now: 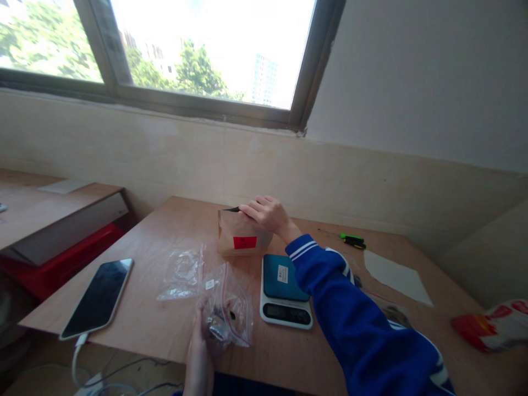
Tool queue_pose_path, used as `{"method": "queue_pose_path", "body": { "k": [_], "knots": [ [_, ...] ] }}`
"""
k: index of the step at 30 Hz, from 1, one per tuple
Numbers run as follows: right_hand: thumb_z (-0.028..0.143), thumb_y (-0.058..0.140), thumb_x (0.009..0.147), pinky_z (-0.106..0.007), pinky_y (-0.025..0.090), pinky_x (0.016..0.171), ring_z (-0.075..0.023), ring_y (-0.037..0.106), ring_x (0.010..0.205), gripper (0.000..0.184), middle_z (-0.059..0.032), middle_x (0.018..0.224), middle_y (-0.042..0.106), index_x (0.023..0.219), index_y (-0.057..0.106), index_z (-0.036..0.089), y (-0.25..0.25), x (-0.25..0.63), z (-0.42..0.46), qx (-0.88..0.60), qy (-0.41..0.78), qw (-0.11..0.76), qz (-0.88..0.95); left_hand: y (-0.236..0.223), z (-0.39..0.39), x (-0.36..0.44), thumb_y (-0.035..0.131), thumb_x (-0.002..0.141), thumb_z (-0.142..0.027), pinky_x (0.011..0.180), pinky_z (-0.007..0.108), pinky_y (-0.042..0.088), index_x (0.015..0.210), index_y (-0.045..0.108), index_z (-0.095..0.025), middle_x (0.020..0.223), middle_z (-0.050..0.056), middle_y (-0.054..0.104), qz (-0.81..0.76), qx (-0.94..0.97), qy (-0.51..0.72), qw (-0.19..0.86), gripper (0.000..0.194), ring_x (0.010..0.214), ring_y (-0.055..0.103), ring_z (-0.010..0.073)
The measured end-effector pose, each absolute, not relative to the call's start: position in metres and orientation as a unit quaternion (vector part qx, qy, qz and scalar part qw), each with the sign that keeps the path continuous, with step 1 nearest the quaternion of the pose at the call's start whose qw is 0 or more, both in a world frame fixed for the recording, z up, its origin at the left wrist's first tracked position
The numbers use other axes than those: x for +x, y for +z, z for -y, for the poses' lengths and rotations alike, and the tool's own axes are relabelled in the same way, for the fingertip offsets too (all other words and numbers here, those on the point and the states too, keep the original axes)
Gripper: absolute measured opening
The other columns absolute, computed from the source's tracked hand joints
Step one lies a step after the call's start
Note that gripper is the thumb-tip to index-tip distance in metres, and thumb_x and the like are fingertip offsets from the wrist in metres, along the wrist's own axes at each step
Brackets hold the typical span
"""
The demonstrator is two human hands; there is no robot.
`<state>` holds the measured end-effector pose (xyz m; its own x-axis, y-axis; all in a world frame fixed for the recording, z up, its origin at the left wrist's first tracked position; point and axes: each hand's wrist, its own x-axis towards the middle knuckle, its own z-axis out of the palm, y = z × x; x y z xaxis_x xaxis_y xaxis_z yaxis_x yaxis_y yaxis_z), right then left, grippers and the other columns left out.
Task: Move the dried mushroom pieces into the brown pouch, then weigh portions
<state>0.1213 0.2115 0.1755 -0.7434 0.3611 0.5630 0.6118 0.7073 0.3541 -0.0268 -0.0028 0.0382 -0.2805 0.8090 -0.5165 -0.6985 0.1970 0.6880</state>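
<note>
Step in hand — right hand (266,214) pinching the brown paper pouch with red label (229,228), at the teal-topped white scale's (270,280) 11 o'clock; left hand (198,344) holding a clear zip bag (242,316). Judged need — steady rim.

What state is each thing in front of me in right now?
Paper bag, upright, right hand gripping its top
Zip bag, partly filled, in left hand
Other clear bag, crumpled, lying down
Phone, screen dark, cable plugged in
Scale, level, readout illegible
Green-handled tool, lying down
White sheet, lying flat
</note>
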Motion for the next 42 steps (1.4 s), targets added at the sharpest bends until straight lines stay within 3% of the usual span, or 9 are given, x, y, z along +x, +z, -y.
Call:
{"method": "queue_pose_path", "body": {
  "k": [9, 17, 20, 24, 27, 31, 33, 37, 42],
  "knots": [
    [0.047, 0.034, 0.099, -0.031, 0.035, 0.059, -0.0243, 0.065, 0.081, 0.056, -0.0141, 0.083, 0.074, 0.077, 0.074, 0.015, 0.211, 0.093, -0.189, -0.426, -0.185, 0.133, 0.875, 0.038, 0.003, -0.028, 0.061, 0.081, -0.046, 0.058, 0.028, 0.053, 0.141, 0.044, -0.025, 0.099, 0.007, 0.075, -0.487, 0.059, 0.634, 0.598, 0.066, 0.085, 0.071, 0.0240],
    [0.063, 0.023, 0.095, -0.037, 0.048, 0.072, -0.0279, 0.070, 0.089, 0.070, -0.0165, 0.102, 0.074, 0.099, 0.075, 0.017, 0.214, 0.083, -0.192, -0.496, 0.066, 0.071, 0.863, 0.031, 0.003, -0.031, 0.057, 0.084, -0.048, 0.066, 0.031, 0.055, 0.140, 0.046, -0.025, 0.103, 0.008, 0.074, -0.491, 0.062, 0.626, 0.603, 0.062, 0.089, 0.071, 0.0243],
    [0.078, 0.016, 0.086, -0.040, 0.049, 0.070, -0.0280, 0.070, 0.082, 0.087, -0.0167, 0.091, 0.075, 0.096, 0.076, 0.016, 0.204, 0.088, -0.202, -0.503, 0.120, 0.041, 0.855, 0.030, 0.002, -0.033, 0.056, 0.084, -0.050, 0.068, 0.033, 0.055, 0.141, 0.044, -0.025, 0.103, 0.009, 0.074, -0.485, 0.061, 0.625, 0.609, 0.064, 0.086, 0.071, 0.0244],
    [0.081, 0.015, 0.083, -0.042, 0.048, 0.069, -0.0295, 0.070, 0.080, 0.089, -0.0169, 0.085, 0.075, 0.092, 0.075, 0.016, 0.204, 0.091, -0.202, -0.501, 0.126, 0.055, 0.854, 0.031, 0.003, -0.031, 0.054, 0.085, -0.052, 0.074, 0.035, 0.055, 0.140, 0.046, -0.024, 0.102, 0.009, 0.074, -0.491, 0.058, 0.623, 0.606, 0.062, 0.089, 0.071, 0.0246],
    [0.071, 0.018, 0.091, -0.040, 0.048, 0.075, -0.0292, 0.068, 0.089, 0.078, -0.0171, 0.094, 0.074, 0.088, 0.073, 0.016, 0.217, 0.093, -0.187, -0.497, 0.136, 0.084, 0.853, 0.033, 0.003, -0.028, 0.051, 0.088, -0.050, 0.079, 0.035, 0.054, 0.139, 0.048, -0.024, 0.103, 0.008, 0.074, -0.485, 0.061, 0.629, 0.604, 0.058, 0.093, 0.069, 0.0237],
    [0.032, 0.040, 0.098, -0.033, 0.047, 0.083, -0.0206, 0.065, 0.096, 0.030, -0.0098, 0.105, 0.071, 0.100, 0.066, 0.017, 0.230, 0.106, -0.146, -0.403, 0.123, 0.282, 0.862, 0.041, -0.002, -0.027, 0.053, 0.088, -0.050, 0.085, 0.034, 0.052, 0.141, 0.045, -0.026, 0.110, 0.008, 0.072, -0.467, 0.074, 0.650, 0.595, 0.059, 0.099, 0.068, 0.0228],
    [0.017, 0.042, 0.095, -0.029, 0.048, 0.079, -0.0166, 0.064, 0.090, 0.023, -0.0070, 0.099, 0.070, 0.101, 0.064, 0.017, 0.227, 0.114, -0.122, -0.376, 0.163, 0.347, 0.843, 0.046, -0.006, -0.027, 0.052, 0.087, -0.053, 0.087, 0.034, 0.051, 0.142, 0.043, -0.028, 0.111, 0.008, 0.071, -0.467, 0.108, 0.657, 0.582, 0.060, 0.101, 0.067, 0.0223],
    [0.007, 0.045, 0.090, -0.026, 0.051, 0.073, -0.0138, 0.064, 0.080, 0.024, -0.0032, 0.088, 0.069, 0.092, 0.067, 0.018, 0.194, 0.120, -0.081, -0.326, 0.288, 0.248, 0.865, 0.055, -0.015, -0.031, 0.049, 0.087, -0.058, 0.082, 0.029, 0.052, 0.138, 0.046, -0.027, 0.108, 0.006, 0.071, -0.480, 0.170, 0.681, 0.527, 0.059, 0.097, 0.067, 0.0196],
    [0.010, 0.051, 0.089, -0.032, 0.047, 0.095, -0.0186, 0.060, 0.106, 0.025, -0.0081, 0.111, 0.065, 0.109, 0.063, 0.019, 0.132, 0.109, -0.062, -0.318, 0.314, 0.278, 0.850, 0.059, -0.018, -0.033, 0.044, 0.085, -0.065, 0.044, 0.022, 0.046, 0.136, 0.042, -0.020, 0.069, 0.001, 0.068, -0.512, 0.295, 0.653, 0.474, 0.068, 0.049, 0.059, 0.0140]
  ]
}}
